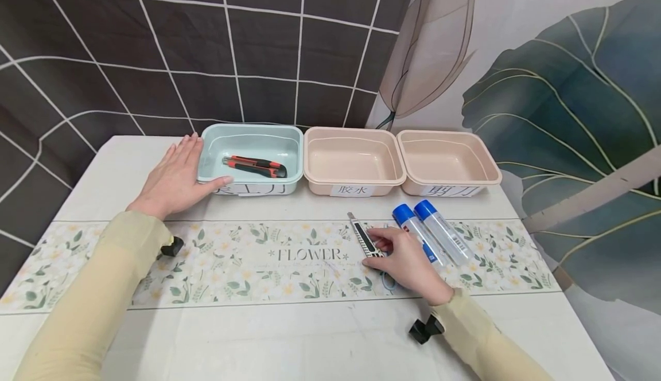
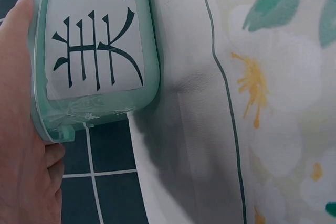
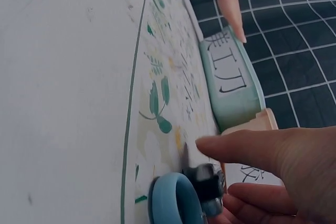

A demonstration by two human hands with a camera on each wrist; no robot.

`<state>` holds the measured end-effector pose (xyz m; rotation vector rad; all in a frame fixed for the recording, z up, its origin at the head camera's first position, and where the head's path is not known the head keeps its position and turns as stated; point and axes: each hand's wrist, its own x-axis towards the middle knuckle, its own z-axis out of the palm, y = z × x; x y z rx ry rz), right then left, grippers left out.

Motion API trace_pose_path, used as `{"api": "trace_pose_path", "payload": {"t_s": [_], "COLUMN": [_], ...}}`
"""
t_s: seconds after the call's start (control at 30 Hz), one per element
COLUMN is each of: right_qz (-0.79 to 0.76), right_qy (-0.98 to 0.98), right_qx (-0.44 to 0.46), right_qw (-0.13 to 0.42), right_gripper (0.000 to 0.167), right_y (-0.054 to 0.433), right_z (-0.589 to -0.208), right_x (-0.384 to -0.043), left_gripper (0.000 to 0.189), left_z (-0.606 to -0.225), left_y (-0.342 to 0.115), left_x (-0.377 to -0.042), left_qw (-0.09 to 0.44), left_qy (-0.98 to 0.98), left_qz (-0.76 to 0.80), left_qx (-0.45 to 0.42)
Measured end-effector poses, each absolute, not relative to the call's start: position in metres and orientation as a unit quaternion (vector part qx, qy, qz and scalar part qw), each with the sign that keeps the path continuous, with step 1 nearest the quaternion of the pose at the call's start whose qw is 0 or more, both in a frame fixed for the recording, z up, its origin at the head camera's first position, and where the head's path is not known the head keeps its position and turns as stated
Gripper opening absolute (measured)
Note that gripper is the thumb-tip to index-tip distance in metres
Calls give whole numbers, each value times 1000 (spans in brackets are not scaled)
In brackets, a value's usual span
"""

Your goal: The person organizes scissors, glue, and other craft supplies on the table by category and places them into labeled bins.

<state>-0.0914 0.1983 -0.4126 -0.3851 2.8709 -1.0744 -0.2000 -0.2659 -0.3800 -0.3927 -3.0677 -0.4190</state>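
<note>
My left hand [image 1: 172,177] rests against the left end of a light blue bin [image 1: 251,189], its fingers along the side and the thumb at the front rim. Inside that bin lie red and black utility knives [image 1: 255,166]. On the table runner my right hand [image 1: 405,257] is at the rear end of a black-and-white patterned utility knife [image 1: 364,236], with thumb and fingers on either side. A gap shows between thumb and knife in the right wrist view. Below that hand lies a light blue scissors handle [image 3: 173,200]; the hand hides the rest.
Two pink bins, a middle one [image 1: 355,180] and a right one [image 1: 449,183], stand beside the blue bin, each with a paper label. Two blue-capped glue bottles [image 1: 405,214] lie right of my right hand. A floral runner [image 1: 232,289] crosses the white table.
</note>
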Motion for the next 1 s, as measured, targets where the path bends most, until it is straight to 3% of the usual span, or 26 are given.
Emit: {"api": "trace_pose_path", "payload": {"t_s": [1.0], "right_qz": [-296], "right_qy": [941], "right_qx": [-162], "right_qw": [-7], "right_gripper": [35], "right_y": [192], "right_z": [-414], "right_x": [-94], "left_gripper": [114], "left_z": [-379], "left_y": [-266], "left_x": [-200], "left_qw": [10], "left_qy": [-983], "left_qz": [-134], "left_qx": [-126]}}
